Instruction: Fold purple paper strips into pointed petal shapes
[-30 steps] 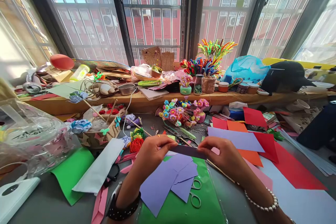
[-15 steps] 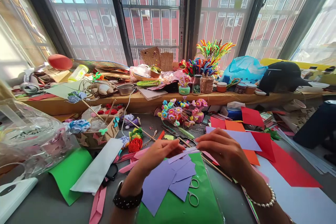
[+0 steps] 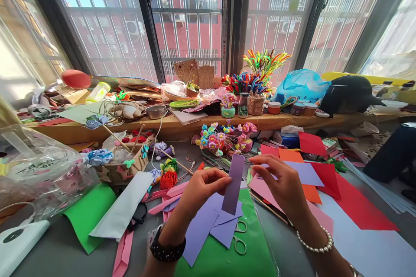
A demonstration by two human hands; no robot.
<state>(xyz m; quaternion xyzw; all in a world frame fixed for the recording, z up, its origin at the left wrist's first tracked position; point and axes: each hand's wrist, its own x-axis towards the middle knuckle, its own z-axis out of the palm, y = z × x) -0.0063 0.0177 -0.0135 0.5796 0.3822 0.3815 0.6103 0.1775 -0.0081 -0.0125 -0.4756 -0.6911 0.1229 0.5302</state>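
My left hand (image 3: 208,184) pinches the left edge of a narrow purple paper strip (image 3: 233,186), which stands nearly upright and leans slightly right. To the right of the strip, my right hand (image 3: 276,175) has its fingers bent and apart, holding nothing. Below the hands, several purple paper pieces (image 3: 201,231) lie on a green sheet (image 3: 250,259). The scissors (image 3: 240,238) rest there too; their handle rings show, while the blades are hidden under the purple paper.
Pink folded strips (image 3: 169,192) and a white folded paper (image 3: 123,205) lie to the left. Red paper (image 3: 364,203) and orange sheets spread at the right. Behind stand craft flowers (image 3: 221,138) and a cluttered wooden ledge (image 3: 182,127) below the window.
The purple strip has gone from lying nearly flat between both hands to upright in my left hand. My right hand has let go and opened a little.
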